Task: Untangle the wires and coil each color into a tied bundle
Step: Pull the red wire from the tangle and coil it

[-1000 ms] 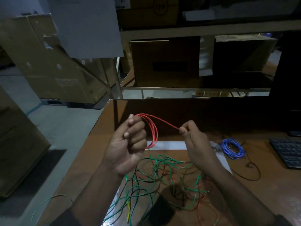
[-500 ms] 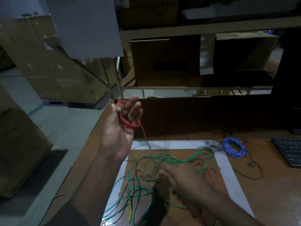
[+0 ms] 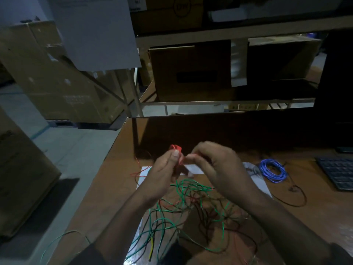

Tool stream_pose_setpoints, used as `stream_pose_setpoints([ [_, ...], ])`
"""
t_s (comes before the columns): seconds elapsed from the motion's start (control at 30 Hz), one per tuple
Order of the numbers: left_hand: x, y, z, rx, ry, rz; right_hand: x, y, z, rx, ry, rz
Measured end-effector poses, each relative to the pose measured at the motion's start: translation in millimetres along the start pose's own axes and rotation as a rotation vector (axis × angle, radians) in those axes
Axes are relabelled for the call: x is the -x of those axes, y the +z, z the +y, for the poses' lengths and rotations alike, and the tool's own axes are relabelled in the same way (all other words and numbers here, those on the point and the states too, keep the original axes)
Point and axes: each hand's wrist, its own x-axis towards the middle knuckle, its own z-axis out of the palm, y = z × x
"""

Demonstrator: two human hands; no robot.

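Observation:
My left hand [image 3: 164, 173] grips a small coil of red wire [image 3: 176, 150] above the wooden table [image 3: 107, 188]. My right hand [image 3: 215, 167] is raised beside it, and its fingertips pinch the red wire close to the coil. A loose red tail [image 3: 136, 174] trails down to the left. Below both hands lies a tangle of green wires [image 3: 183, 205] mixed with black and red strands. A coiled blue wire bundle [image 3: 273, 170] rests on the table to the right.
A white sheet [image 3: 193, 169] lies under the tangle. A dark keyboard [image 3: 338, 172] sits at the right edge, with a thin black cable [image 3: 294, 196] near it. Cardboard boxes [image 3: 191, 71] fill shelves behind the table. The table's left edge drops to the floor.
My right hand rose from the tangle on the table up to the red coil. My left hand came lower and toward the middle, and its fingers closed round the coil.

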Motion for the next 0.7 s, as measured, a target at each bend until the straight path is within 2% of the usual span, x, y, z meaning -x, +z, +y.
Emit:
stream_pose_setpoints([
  [0.13,5,8,7,0.291,-0.039,-0.061,-14,-4,14,0.025,0.117,0.135],
  [0.2,6,8,9,0.430,-0.071,-0.121,-18,-7,21,0.010,0.175,0.152],
  [0.37,10,2,13,0.657,-0.170,-0.232,-18,-10,32,-0.149,0.264,0.074],
  [0.5,6,-17,14,1.076,-0.235,-0.374,-10,-5,46,-0.301,0.322,0.057],
  [0.6,3,-30,17,1.227,-0.216,-0.393,1,3,55,-0.324,0.328,0.042],
  [0.7,-3,-43,21,1.310,-0.118,-0.364,15,13,60,-0.351,0.371,0.027],
])
